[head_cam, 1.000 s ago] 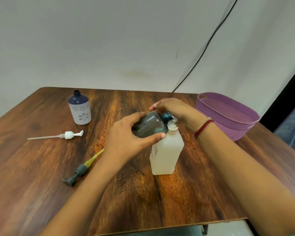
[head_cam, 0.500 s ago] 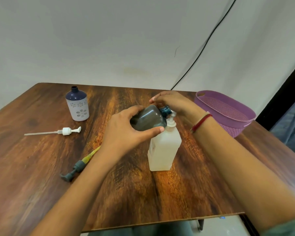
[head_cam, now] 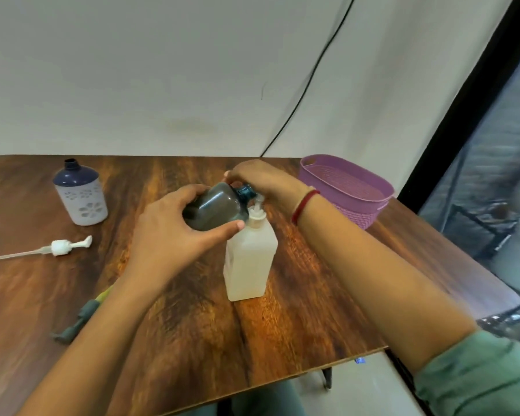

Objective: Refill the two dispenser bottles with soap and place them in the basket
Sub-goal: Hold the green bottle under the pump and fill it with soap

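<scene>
Risk assessment first. Judged a spill most likely: found the neck of the grey dispenser bottle (head_cam: pixel 213 205) tipped toward the pump head (head_cam: pixel 256 210) of the soap bottle (head_cam: pixel 249 262), with the match between nozzle and opening hidden. Any slip there would send soap down the soap bottle's side onto the table (head_cam: pixel 192 340). Judged a second hazard in a hard press on the pump, enough to tilt or slide the soap bottle, standing unbraced at its base.

Found the left hand (head_cam: pixel 174 235) clamped round the grey bottle's body, thumb nearest the soap bottle's shoulder. Found the right hand (head_cam: pixel 264 181) arched over the pump head and the teal neck; cannot tell whether pressing, pinching or merely resting.

Condition of the task's thing: grey bottle smoky, translucent, pump removed, lying nearly on its side just above and left of the soap bottle. Fill level not readable.

Noted the second dispenser bottle (head_cam: pixel 81 196), uncapped, upright, well left of the soap bottle. Noted the white pump (head_cam: pixel 61 247) and grey pump (head_cam: pixel 75 324) lying left of it, and the purple basket (head_cam: pixel 354 213) right of it.
</scene>
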`<state>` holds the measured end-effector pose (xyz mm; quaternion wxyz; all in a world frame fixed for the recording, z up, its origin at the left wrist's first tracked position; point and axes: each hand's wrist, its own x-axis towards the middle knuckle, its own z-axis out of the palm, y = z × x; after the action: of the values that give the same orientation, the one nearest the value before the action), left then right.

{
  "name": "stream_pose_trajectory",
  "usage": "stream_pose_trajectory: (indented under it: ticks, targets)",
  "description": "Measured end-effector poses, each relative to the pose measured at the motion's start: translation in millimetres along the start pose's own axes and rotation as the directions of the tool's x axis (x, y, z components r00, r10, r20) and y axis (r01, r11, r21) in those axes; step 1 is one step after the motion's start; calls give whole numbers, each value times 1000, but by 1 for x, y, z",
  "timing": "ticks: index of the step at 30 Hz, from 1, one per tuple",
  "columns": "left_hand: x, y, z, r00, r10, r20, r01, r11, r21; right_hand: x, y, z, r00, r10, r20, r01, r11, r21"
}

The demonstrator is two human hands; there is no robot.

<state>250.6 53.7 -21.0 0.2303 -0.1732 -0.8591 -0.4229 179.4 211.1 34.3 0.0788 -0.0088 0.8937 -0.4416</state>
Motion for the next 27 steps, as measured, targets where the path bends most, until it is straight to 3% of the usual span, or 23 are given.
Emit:
stream_pose_trajectory:
  ticks: [3, 6, 10, 14, 18, 23, 25, 27]
  targets:
    - [-5, -4, 1, 1000, 0, 11, 0, 1000, -22, 4, 1, 9, 997, 56, 62, -48, 992, -120]
    - [-9, -4, 3, 1000, -20, 15, 20, 998, -58, 2, 3, 9, 998, 14, 62, -1, 979, -206]
    - [-2, 0, 1, 1000, 12, -3, -12, 999, -36, 2, 2, -2, 1000, 6, -7, -7, 986, -165]
    - [-5, -4, -1, 1000, -6, 19, 6, 1000, -10, 11, 5, 6, 999, 32, 24, -27, 980, -197]
    - [-10, -3, 0, 999, -31, 30, 31, 999, -7, 9, 6, 8, 998, -52, 30, 59, 921, -386]
    - [-4, 2, -5, 1000, -12, 16, 12, 999, 41, 11, 1, 0, 997, -63, 35, 72, 924, -376]
    - [-4, 3, -6, 999, -9, 33, 7, 997, 77, 13, 10, 3, 1000, -29, 4, 29, 960, -279]
    - [-7, 4, -7, 999, -12, 41, 9, 997, 83, 13, 16, 5, 998, -68, 9, 67, 941, -331]
